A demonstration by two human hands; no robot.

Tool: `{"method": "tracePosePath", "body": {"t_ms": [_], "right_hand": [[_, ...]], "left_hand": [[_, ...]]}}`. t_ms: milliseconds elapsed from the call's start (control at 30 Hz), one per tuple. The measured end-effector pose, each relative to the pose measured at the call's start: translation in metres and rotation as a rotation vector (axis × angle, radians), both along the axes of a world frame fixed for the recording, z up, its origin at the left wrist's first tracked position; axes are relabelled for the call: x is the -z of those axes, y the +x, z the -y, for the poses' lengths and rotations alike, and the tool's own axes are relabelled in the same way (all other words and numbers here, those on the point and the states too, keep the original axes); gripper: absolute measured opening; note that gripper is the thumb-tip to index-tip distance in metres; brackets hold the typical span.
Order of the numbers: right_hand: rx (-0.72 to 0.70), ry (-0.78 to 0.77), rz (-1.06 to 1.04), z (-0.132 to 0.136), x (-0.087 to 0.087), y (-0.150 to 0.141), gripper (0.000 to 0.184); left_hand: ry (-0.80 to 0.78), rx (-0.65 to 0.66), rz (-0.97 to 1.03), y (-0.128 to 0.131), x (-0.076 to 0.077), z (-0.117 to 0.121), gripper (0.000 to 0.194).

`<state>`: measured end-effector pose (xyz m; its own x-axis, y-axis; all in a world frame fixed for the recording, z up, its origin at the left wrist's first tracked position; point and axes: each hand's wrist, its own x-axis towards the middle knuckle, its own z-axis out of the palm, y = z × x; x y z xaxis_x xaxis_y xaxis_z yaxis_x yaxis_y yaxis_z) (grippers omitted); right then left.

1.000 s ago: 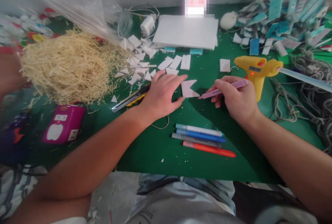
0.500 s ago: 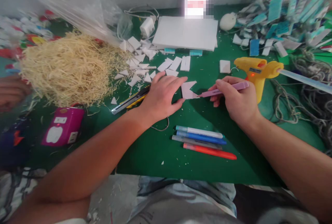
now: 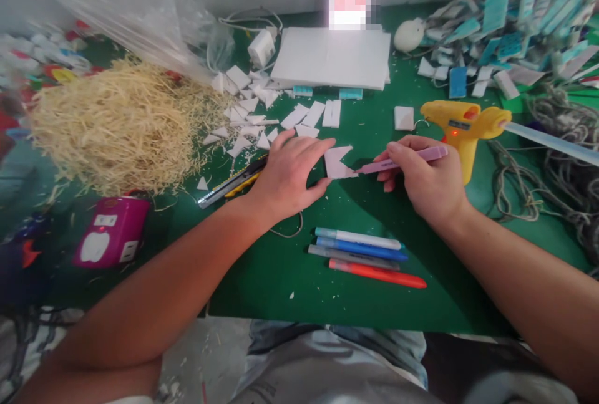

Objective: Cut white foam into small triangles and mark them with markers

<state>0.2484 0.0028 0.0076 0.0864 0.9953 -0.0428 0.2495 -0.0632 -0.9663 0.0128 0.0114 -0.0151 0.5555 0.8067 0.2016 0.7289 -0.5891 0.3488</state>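
Co-worker's hand has pulled away from beside the straw [image 3: 116, 123] at the worktop's [image 3: 262, 279] left end; view has shifted slightly. Both of the wearer's hands hold about the same pose, marker tip still by the same point of the white piece.

Left hand [image 3: 292, 173]: open, fingers spread, palm down. Forefinger and thumb tips sit at the left corners of the white piece [image 3: 337, 164]; can't tell how hard they press. Piece lies flat mid-worktop between the hands, notched on its right side.

Right hand [image 3: 421, 170]: closed in a writing grip on the pink marker [image 3: 374, 166], tip at the piece's lower right point. Can't confirm contact.

Four pens lie between the hands and the near edge: white [image 3: 360, 239], blue [image 3: 365, 249], grey [image 3: 350, 256], red [image 3: 379, 274], red nearest the edge. Utility knife [image 3: 234, 182] runs in beside the left hand, one end hidden by it. Cut scraps [image 3: 294, 117] just beyond that hand.

Yellow glue gun [image 3: 461, 126] just past the right hand, toward the right edge, small white block [image 3: 404, 118] beside it. White sheets [image 3: 330, 61] stacked by the far edge. Blue-and-white offcuts [image 3: 510, 30] heaped in the far right corner.
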Motion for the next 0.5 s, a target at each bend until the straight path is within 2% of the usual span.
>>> {"method": "tracePosePath", "body": {"t_ms": [500], "right_hand": [[-0.014, 0.012, 0.027, -0.0005, 0.0028, 0.0022, 0.032]], "left_hand": [[0.013, -0.002, -0.009, 0.0, 0.0002, -0.0001, 0.048]]}}
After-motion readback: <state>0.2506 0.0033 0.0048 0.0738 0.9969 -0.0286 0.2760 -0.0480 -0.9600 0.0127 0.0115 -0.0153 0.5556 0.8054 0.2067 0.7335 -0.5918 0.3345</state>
